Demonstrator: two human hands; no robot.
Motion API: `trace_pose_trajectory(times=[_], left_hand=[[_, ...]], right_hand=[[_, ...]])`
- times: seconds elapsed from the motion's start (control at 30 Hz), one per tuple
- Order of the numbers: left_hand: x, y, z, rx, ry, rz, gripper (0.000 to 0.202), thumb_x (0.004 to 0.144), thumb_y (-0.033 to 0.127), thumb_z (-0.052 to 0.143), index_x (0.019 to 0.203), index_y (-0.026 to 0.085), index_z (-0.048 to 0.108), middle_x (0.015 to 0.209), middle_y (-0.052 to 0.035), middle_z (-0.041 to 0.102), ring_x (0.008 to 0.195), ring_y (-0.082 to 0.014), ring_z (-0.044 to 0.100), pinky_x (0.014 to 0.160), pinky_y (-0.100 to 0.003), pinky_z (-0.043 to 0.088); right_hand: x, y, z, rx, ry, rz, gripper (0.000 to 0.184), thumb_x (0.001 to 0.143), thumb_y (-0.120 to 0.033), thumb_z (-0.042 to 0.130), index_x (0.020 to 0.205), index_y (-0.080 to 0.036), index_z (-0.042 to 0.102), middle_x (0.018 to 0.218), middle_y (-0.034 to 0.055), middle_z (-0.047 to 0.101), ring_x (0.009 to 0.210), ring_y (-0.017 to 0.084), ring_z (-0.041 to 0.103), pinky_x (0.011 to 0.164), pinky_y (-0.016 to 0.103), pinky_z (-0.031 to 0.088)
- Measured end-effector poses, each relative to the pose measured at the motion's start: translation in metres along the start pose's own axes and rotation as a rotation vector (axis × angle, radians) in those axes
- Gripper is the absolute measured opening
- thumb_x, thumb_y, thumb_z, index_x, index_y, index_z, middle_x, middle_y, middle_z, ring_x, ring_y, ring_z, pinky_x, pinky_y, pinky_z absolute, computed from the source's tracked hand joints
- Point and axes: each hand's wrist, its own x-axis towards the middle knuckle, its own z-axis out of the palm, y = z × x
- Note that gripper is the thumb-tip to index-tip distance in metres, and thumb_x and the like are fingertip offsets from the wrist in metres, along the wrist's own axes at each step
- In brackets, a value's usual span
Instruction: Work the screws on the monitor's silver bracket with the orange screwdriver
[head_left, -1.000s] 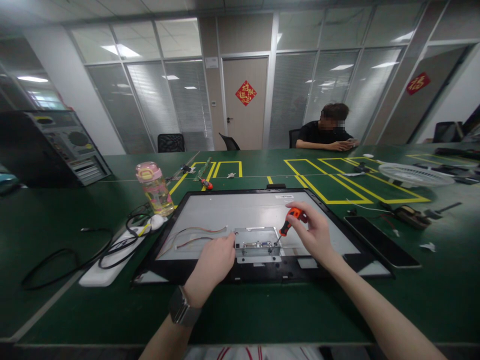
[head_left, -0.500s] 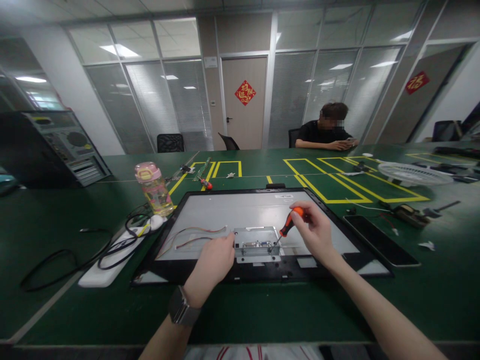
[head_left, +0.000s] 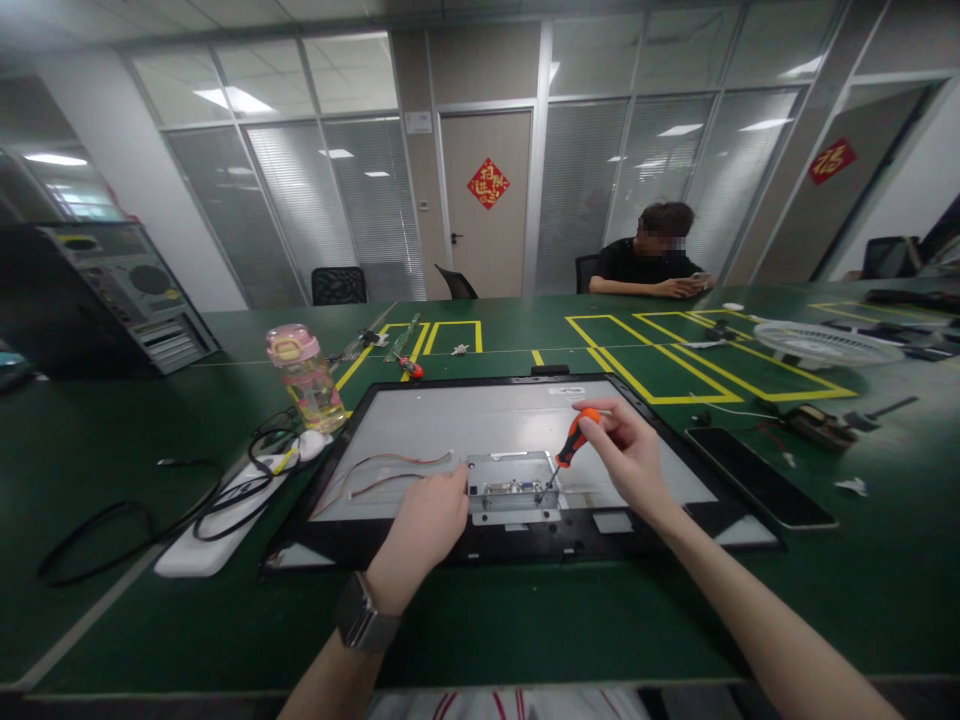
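A monitor panel (head_left: 420,425) lies back-up on the green table, with a metal bracket plate (head_left: 514,485) near its front edge. My right hand (head_left: 630,455) is closed round an orange-and-black screwdriver (head_left: 571,440), whose tip rests on the right side of the plate. My left hand (head_left: 424,530) rests at the plate's left edge, fingers curled against it; what they pinch, if anything, is hidden. Thin coloured wires (head_left: 390,470) run across the panel to the left of the plate.
A pink-lidded bottle (head_left: 304,375), black cables (head_left: 225,490) and a white slab sit to the left; a computer case (head_left: 112,295) stands far left. A dark tablet-like panel (head_left: 757,475), small parts and a fan grille (head_left: 825,345) lie right. Another person (head_left: 656,260) sits across the table.
My right hand has shifted slightly on the screwdriver handle, fingers moving round it; the tip stays on the plate. The left hand holds still.
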Motion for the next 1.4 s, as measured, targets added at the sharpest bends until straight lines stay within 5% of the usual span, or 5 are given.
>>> trace_pose_trajectory(times=[0.17, 0.73, 1.07, 1.23, 1.4], left_hand=[[0.001, 0.001, 0.000, 0.001, -0.010, -0.005, 0.025, 0.093, 0.016, 0.036, 0.106, 0.017, 0.057, 0.090, -0.0108, 0.071, 0.086, -0.0270, 0.070, 0.073, -0.037, 0.053], [0.000, 0.000, 0.000, -0.010, 0.013, 0.005, 0.024, 0.093, 0.016, 0.036, 0.103, 0.017, 0.058, 0.089, -0.0104, 0.071, 0.085, -0.0277, 0.070, 0.072, -0.038, 0.054], [0.001, -0.001, 0.002, -0.004, 0.003, 0.001, 0.021, 0.093, 0.016, 0.038, 0.102, 0.018, 0.056, 0.088, -0.0099, 0.071, 0.084, -0.0262, 0.070, 0.072, -0.036, 0.053], [0.001, 0.000, 0.000, 0.000, -0.005, 0.000, 0.022, 0.093, 0.016, 0.037, 0.104, 0.018, 0.056, 0.090, -0.0107, 0.071, 0.085, -0.0261, 0.070, 0.073, -0.036, 0.053], [0.000, 0.000, 0.000, -0.007, -0.006, 0.001, 0.023, 0.093, 0.016, 0.037, 0.105, 0.018, 0.056, 0.089, -0.0103, 0.070, 0.086, -0.0265, 0.070, 0.074, -0.036, 0.052]], right_hand=[[0.001, 0.002, 0.003, -0.047, 0.049, -0.025, 0.019, 0.083, -0.034, 0.067, 0.081, -0.023, 0.052, 0.059, -0.0055, 0.051, 0.050, 0.012, 0.049, 0.047, 0.023, 0.035], [0.002, -0.010, -0.004, -0.247, -0.082, -0.377, 0.023, 0.094, -0.021, 0.044, 0.106, -0.019, 0.063, 0.073, 0.0018, 0.057, 0.065, 0.017, 0.053, 0.060, 0.030, 0.041], [0.002, 0.000, -0.001, -0.164, 0.030, -0.115, 0.008, 0.084, -0.028, 0.064, 0.087, -0.021, 0.061, 0.066, -0.0025, 0.052, 0.053, 0.012, 0.043, 0.051, 0.026, 0.035], [0.001, 0.004, 0.003, -0.021, 0.100, -0.049, 0.032, 0.070, -0.030, 0.079, 0.070, -0.023, 0.048, 0.065, -0.0048, 0.048, 0.054, 0.011, 0.043, 0.049, 0.024, 0.035], [0.000, 0.002, 0.002, -0.073, 0.044, -0.087, 0.018, 0.082, -0.030, 0.067, 0.077, -0.022, 0.052, 0.067, -0.0026, 0.052, 0.057, 0.013, 0.048, 0.051, 0.024, 0.038]])
